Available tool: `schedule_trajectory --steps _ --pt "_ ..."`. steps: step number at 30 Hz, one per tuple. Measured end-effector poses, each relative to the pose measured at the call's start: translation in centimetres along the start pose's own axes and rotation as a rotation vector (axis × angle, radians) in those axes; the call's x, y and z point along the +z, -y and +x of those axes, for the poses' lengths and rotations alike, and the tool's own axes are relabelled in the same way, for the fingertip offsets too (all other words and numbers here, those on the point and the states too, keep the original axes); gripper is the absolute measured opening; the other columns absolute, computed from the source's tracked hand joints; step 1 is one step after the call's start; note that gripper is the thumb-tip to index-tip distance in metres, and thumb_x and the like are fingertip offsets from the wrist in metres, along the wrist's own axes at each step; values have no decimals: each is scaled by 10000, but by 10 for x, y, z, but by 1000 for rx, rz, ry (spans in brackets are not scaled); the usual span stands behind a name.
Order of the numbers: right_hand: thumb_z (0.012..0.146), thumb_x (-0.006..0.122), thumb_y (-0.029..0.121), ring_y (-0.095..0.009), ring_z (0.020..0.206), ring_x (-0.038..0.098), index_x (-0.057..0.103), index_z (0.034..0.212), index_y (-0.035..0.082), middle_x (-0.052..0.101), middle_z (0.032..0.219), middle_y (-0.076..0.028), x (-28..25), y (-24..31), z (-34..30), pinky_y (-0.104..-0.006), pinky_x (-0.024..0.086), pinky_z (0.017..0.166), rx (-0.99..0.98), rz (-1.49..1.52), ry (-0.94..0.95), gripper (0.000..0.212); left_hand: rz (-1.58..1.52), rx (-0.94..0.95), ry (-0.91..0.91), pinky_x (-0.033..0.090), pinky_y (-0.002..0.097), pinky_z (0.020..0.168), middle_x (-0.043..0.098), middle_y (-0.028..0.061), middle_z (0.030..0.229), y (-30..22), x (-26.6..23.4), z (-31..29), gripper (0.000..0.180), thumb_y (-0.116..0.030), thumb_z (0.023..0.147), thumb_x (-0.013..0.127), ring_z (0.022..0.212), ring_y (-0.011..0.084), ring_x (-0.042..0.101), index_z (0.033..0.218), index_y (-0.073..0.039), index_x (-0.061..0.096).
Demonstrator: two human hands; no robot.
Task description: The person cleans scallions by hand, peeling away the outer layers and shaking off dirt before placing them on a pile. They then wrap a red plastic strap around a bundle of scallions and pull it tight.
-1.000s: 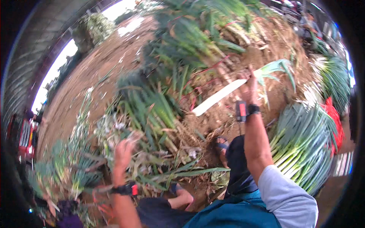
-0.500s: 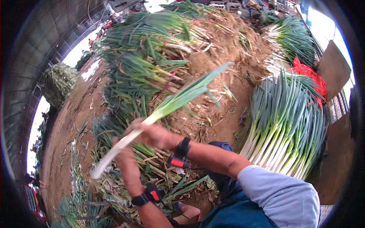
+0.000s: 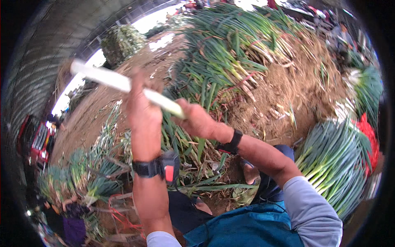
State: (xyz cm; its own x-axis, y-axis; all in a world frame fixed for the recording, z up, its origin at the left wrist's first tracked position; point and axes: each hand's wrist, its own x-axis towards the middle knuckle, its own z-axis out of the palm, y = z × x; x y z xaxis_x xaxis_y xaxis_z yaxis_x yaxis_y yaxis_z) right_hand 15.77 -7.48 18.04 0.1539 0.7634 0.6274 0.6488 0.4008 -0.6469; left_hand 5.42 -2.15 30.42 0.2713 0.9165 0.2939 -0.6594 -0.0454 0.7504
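Observation:
A long green onion point(image 3: 111, 79) is held up in front of me, its thick white shank slanting to the upper left. My left hand point(image 3: 144, 105) is closed round the middle of the shank, its fingers smeared by motion. My right hand point(image 3: 197, 119) grips the pale green part farther right; the leaves beyond that fist are hidden or out of sight. Below both hands lie loose green onions and trimmed leaves point(image 3: 193, 158). At my right is a big pile of clean green onions point(image 3: 329, 160), white ends toward me.
A large heap of untrimmed green onions point(image 3: 222, 49) lies beyond my hands on bare soil point(image 3: 284, 94). Red netting point(image 3: 366, 140) sits behind the right pile. More bunches point(image 3: 74, 168) stand at the left, near a red vehicle point(image 3: 39, 140). My foot point(image 3: 249, 171) is below.
My view has turned left. The green onion has swung round, its white end now pointing up and left instead of down, and both hands have risen with it.

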Motion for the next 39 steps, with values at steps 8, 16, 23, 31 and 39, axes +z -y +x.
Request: schedule_trajectory --steps 8,16,23,31,39 --pt "884 648 127 -211 808 673 553 1080 -16 680 876 -128 -98 46 37 -365 548 768 -2 929 319 260 1025 105 632 420 356 1004 563 188 1258 34 -91 -40 638 -366 881 668 1182 245 527 1336 35 471" --pt "901 654 168 -147 523 556 540 989 15 549 627 -36 -101 25 26 -371 560 651 218 896 -59 209 1202 106 701 429 375 588 462 156 630 82 -98 -71 425 -351 972 546 607 157 510 864 54 615" --pt "865 699 95 -154 508 558 549 954 2 570 700 -50 -90 -69 11 -379 574 598 330 666 -370 198 1385 -116 731 460 400 631 591 130 678 11 -83 -80 347 -320 969 525 652 224 568 906 2 640" --pt "879 692 191 -235 641 653 592 923 -9 634 758 -110 -152 -69 24 -377 579 591 254 666 -218 227 1917 444 128 483 409 702 652 195 796 -65 -215 -37 366 -365 910 600 706 334 598 941 -5 657" --pt "893 674 238 -175 631 568 543 902 55 518 671 -16 -226 -89 35 -344 540 696 187 963 -285 225 1788 366 53 473 459 695 634 244 834 -6 -261 -81 290 -269 953 515 787 425 619 1010 -6 624"
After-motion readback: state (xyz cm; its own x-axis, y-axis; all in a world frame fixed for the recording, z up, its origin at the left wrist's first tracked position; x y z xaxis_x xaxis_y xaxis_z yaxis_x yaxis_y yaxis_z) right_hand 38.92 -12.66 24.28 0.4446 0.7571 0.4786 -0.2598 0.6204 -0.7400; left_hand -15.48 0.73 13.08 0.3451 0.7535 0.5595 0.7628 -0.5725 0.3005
